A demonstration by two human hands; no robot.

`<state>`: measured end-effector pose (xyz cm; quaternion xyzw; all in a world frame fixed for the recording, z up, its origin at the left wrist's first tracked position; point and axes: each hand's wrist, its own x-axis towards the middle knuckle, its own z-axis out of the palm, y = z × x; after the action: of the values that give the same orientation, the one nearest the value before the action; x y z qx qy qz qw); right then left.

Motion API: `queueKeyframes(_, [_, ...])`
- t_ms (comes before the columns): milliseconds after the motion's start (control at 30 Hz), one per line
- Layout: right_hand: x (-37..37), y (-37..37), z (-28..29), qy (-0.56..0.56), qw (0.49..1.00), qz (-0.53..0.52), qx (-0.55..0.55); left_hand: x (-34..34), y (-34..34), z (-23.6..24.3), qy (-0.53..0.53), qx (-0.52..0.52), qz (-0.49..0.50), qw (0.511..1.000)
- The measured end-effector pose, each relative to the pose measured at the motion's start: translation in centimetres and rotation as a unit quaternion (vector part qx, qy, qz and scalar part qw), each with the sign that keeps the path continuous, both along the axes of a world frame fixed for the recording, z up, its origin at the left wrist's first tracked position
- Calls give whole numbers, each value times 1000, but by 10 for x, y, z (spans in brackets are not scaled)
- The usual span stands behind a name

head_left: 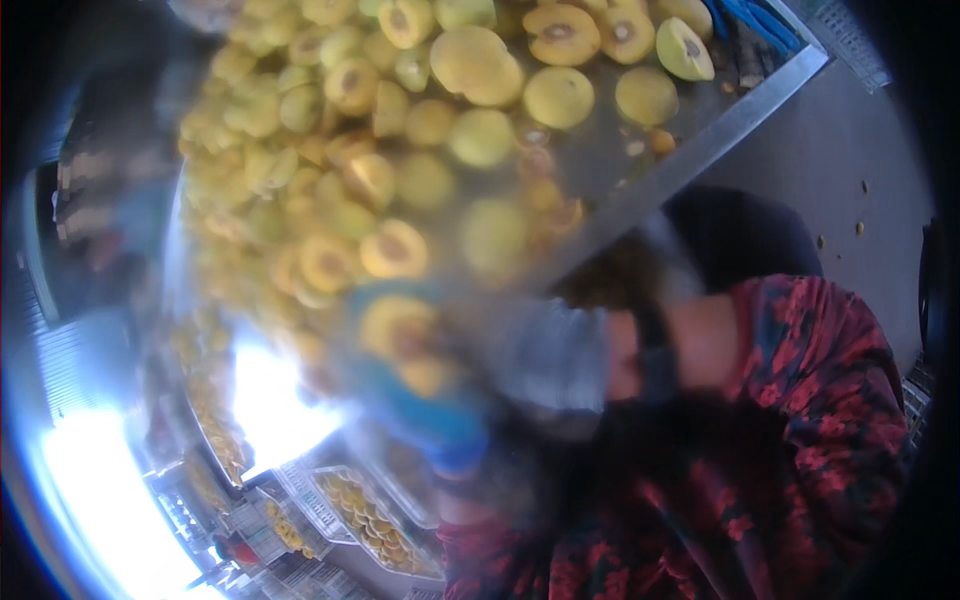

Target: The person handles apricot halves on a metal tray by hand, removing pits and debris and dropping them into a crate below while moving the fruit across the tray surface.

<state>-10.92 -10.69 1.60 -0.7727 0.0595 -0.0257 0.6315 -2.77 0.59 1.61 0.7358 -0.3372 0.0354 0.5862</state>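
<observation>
My left hand [425, 410], in a blue-green glove, is cupped around yellow halved stone fruit [400, 325], whose cut faces show. Close against it on the right is my right hand [540, 345] in a pale grey glove. Its fingers are smeared by motion, so whether it holds anything cannot be made out. Just beyond both hands lies a big heap of yellow stone fruit [480, 65], some whole and some halved with the pit showing. The heap rests on a metal table [700, 130] with a raised rim.
Blue gloves or cloth [765, 25] lie in the table's far right corner. At the lower left, a white crate [375, 520] holds fruit halves. Several small fruits or pits [858, 228] are scattered on the floor to the right. Strong glare covers part of the left side.
</observation>
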Motion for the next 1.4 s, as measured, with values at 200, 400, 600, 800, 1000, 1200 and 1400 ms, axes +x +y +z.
queueKeyframes(200, [20,5,-2,-33,998,-1,50,-6,-4,1,-103,64,47,991])
queueKeyframes(400, [23,5,2,-29,997,5,75,-2,-11,4,-72,28,34,996])
queueKeyframes(600, [21,7,0,-25,995,15,96,-2,-12,2,-70,15,42,997])
queueKeyframes(800, [22,13,-6,-23,991,28,129,-8,-5,10,-93,132,77,984])
queueKeyframes(1000, [17,15,-7,3,981,56,187,5,4,10,-73,125,-3,989])
queueKeyframes(1200, [10,17,-9,45,948,103,297,11,15,-1,-33,121,8,992])
queueKeyframes(1400, [6,16,-15,74,903,142,399,15,21,-3,50,103,1,993])
